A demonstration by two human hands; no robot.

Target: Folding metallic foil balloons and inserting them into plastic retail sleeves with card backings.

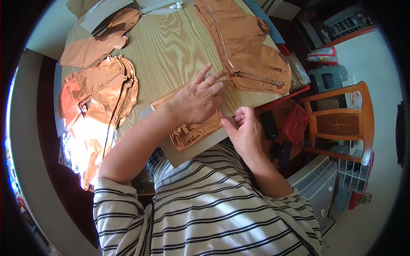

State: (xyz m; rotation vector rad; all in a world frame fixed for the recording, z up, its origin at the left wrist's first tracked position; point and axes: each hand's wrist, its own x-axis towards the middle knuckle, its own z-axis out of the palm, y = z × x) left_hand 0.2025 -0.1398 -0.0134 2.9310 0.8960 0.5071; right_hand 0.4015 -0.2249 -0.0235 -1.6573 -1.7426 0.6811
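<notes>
Wooden tabletop, left hand on copper foil (red tub, contents unclear).

Glossy foil pc., wood-grain tbl.

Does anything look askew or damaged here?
Two things, mildly: the left foil pile looks creased and uneven compared with the flatter right foil pile, and the board lies at a slant, its near corner reaching over the shirt. I see no clear tear or spill.
</notes>
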